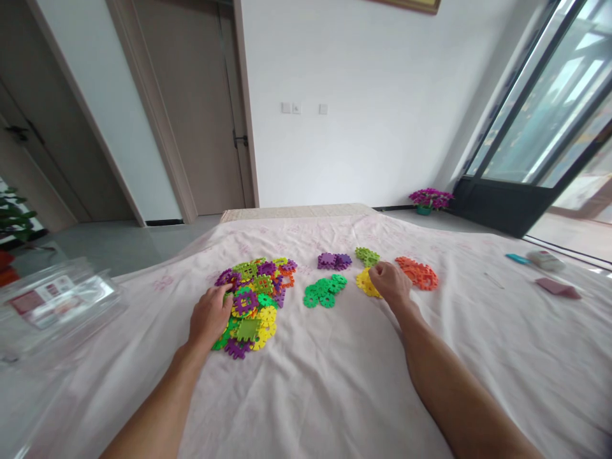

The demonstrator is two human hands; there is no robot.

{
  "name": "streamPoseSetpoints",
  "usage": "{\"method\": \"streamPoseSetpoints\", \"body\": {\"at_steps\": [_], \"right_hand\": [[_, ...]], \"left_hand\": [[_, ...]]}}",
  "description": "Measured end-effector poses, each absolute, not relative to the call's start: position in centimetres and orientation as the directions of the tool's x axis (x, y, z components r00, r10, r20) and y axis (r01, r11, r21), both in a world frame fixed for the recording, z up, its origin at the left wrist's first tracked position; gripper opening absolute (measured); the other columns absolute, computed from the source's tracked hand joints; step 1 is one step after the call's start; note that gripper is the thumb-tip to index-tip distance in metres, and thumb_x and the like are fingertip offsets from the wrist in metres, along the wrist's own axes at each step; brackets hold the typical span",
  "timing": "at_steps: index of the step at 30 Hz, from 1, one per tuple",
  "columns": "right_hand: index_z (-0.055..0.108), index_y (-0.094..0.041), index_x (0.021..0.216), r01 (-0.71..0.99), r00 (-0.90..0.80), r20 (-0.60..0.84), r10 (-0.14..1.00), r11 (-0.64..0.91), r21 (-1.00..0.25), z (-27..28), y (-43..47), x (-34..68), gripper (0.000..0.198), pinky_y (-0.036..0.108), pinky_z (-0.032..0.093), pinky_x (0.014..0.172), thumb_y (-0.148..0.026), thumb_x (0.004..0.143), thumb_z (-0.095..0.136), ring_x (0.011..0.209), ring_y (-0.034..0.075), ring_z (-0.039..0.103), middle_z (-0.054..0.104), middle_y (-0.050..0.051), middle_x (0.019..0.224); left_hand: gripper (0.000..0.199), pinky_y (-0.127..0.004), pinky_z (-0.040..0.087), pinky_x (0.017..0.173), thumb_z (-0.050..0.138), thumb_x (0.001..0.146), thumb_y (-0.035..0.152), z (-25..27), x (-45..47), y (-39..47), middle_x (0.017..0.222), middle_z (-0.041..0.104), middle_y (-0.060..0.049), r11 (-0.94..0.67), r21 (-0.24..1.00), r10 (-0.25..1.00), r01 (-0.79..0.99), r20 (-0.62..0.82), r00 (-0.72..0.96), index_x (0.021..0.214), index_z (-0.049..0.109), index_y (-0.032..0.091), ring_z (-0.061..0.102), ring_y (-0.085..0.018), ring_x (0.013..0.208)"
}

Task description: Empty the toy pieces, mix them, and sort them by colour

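Observation:
A mixed heap of plastic interlocking pieces [248, 303], notched squares and round snowflake discs in purple, green, yellow and orange, lies left of centre. My left hand [209, 315] rests against its left side, fingers out over the pieces and not gripping any that I can see. Over a small group of yellow discs [366, 284], my right hand [391, 282] is closed with curled fingers; whatever it may hold is hidden. Around it lie orange pieces [421, 274], light green pieces [367, 255], purple squares [329, 260] and green discs [326, 292], each colour grouped.
A pale cloth [306, 395] with wrinkles covers the work surface. Clear plastic boxes [62, 306] stand at the left edge. Toward the right are a blue item [517, 259], a whitish packet [545, 260] and a pink folded object [558, 287].

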State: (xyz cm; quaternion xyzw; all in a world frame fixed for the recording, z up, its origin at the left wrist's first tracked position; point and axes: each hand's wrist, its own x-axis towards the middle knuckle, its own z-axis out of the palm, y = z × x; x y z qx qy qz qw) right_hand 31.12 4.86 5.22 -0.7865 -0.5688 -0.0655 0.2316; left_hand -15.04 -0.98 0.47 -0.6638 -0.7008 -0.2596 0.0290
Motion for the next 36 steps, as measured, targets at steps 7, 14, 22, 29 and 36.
{"method": "streamPoseSetpoints", "body": {"at_steps": [7, 14, 22, 29, 36], "right_hand": [[0.067, -0.018, 0.073, 0.916, 0.377, 0.434, 0.818, -0.259, -0.307, 5.2, 4.9, 31.6, 0.039, 0.028, 0.022, 0.056, -0.037, 0.091, 0.04, 0.076, 0.018, 0.057, 0.068, 0.009, 0.086], [0.06, -0.018, 0.064, 0.952, -0.092, 0.507, 0.857, 0.225, -0.208, 5.4, 4.0, 26.0, 0.041, 0.026, 0.025, 0.059, -0.035, 0.095, 0.039, 0.07, 0.014, 0.052, 0.061, 0.004, 0.075], [0.062, -0.018, 0.07, 0.703, -0.575, 0.442, 0.689, 0.692, -0.164, 5.3, 0.3, 18.8, 0.035, 0.025, 0.033, 0.064, -0.032, 0.097, 0.045, 0.068, 0.013, 0.053, 0.06, 0.003, 0.074], [0.061, -0.022, 0.12, 0.393, -0.802, 0.418, 0.427, 0.904, -0.169, 5.2, -2.8, 14.1, 0.027, 0.03, 0.044, 0.081, -0.033, 0.097, 0.051, 0.094, 0.018, 0.059, 0.065, 0.008, 0.109], [0.06, -0.024, 0.123, 0.389, -0.861, 0.316, 0.399, 0.916, -0.097, 5.8, -3.5, 13.1, 0.029, 0.031, 0.043, 0.087, -0.028, 0.096, 0.05, 0.104, 0.019, 0.057, 0.06, 0.005, 0.126]], "left_hand": [[0.041, -0.037, 0.045, 0.099, 0.036, 0.095, 0.033, 0.7, -14.9, -1.1, 0.12, 0.063, -0.011, -0.002, 0.327, 0.916, 0.945, 0.38, -0.129, 0.125, 0.059, 0.019, 0.059, -0.024, 0.112], [0.042, -0.038, 0.043, 0.101, 0.036, 0.095, 0.031, 0.8, -14.6, -1.2, 0.123, 0.062, -0.012, 0.01, 0.331, 0.922, 0.944, 0.361, -0.136, 0.128, 0.058, 0.017, 0.058, -0.025, 0.114], [0.049, -0.053, 0.035, 0.107, 0.046, 0.091, 0.034, 0.9, -10.6, -2.2, 0.141, 0.047, -0.018, 0.187, 0.392, 0.862, 0.901, 0.375, -0.342, 0.137, 0.051, 0.02, 0.044, -0.032, 0.132], [0.049, -0.052, 0.033, 0.112, 0.043, 0.094, 0.037, 0.2, -8.9, -2.3, 0.143, 0.045, -0.014, 0.023, 0.624, 0.8, 0.781, 0.457, -0.388, 0.14, 0.044, 0.022, 0.039, -0.029, 0.137], [0.049, -0.047, 0.027, 0.118, 0.041, 0.094, 0.038, 0.9, -9.9, -1.7, 0.141, 0.048, -0.015, -0.018, 0.68, 0.795, 0.733, 0.454, -0.402, 0.136, 0.048, 0.015, 0.04, -0.027, 0.136]]}}
